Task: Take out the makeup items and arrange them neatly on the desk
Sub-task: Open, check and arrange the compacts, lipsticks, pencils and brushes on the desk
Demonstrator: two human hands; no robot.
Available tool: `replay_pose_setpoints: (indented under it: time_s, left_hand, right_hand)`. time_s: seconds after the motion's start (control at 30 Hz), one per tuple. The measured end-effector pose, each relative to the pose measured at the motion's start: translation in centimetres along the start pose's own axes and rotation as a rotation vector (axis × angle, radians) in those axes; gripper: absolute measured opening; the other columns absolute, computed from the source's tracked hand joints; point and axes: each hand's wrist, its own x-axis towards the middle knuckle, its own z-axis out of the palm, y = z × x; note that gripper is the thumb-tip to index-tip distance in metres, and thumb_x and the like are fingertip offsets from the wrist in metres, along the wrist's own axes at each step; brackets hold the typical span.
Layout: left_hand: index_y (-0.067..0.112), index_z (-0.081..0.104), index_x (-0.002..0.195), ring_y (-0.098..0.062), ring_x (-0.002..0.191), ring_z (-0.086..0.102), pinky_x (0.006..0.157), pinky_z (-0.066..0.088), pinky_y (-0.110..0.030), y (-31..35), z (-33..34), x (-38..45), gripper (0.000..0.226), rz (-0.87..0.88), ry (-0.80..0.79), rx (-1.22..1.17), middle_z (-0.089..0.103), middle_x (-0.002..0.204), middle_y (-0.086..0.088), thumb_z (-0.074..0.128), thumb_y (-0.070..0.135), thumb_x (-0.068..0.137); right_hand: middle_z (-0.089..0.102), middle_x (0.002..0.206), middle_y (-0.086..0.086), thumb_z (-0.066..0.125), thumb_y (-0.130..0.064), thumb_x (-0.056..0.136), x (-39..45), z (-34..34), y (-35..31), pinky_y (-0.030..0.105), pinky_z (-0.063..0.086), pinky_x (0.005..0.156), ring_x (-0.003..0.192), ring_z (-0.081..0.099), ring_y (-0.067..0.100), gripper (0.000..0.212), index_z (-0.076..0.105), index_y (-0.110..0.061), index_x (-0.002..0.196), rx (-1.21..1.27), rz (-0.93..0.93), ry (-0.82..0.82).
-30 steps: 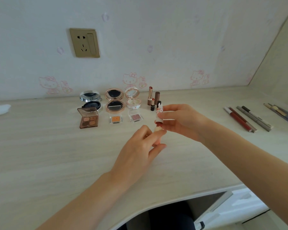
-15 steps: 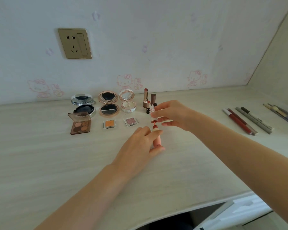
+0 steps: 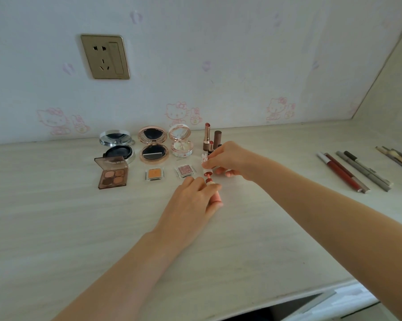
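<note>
lipstick (image 3: 215,192) stands upright on the desk (image 3: 56,228), pink tube, red tip exposed, just right of the small pink single-pan shadow (image 3: 185,170). left hand (image 3: 190,202) fingers clasp the tube's lower body. right hand (image 3: 230,161) fingers pinch the white cap (image 3: 205,162) directly above the tip, cap apart from tube. behind: three open round compacts in a row, silver compact (image 3: 117,147) leftmost; brown four-pan palette (image 3: 113,173) and orange single-pan shadow (image 3: 154,174) in front of them. two upright lipsticks (image 3: 208,137) near the wall. pencils (image 3: 355,171) lie well apart to the right.
</note>
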Motion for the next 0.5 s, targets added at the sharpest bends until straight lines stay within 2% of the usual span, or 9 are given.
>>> replay_pose_setpoints:
  time_s: [0.27, 0.5]
  left_hand:
    - [0.017, 0.067, 0.113, -0.023, 0.084, 0.055, 0.072, 0.053, -0.040, 0.12, -0.18, -0.21, 0.039, -0.017, 0.007, -0.019, 0.060, 0.088, -0.001, 0.052, 0.039, 0.084]
    - [0.019, 0.065, 0.117, -0.021, 0.091, 0.054, 0.078, 0.052, -0.039, 0.13, -0.29, -0.36, 0.035, -0.050, -0.007, -0.047, 0.062, 0.093, 0.001, 0.068, 0.030, 0.084]
  right_hand:
    - [0.058, 0.073, 0.012, 0.075, -0.015, 0.079, 0.73, 0.51, 0.28, 0.021, 0.036, 0.046, 0.050, 0.045, 0.014, 0.032, 0.068, 0.005, 0.103, -0.063, -0.015, 0.009]
    - [0.059, 0.075, 0.013, 0.073, -0.016, 0.080, 0.89, 0.54, 0.57, 0.023, 0.038, 0.051, 0.056, 0.046, 0.019, 0.030, 0.069, 0.005, 0.101, -0.079, -0.029, 0.007]
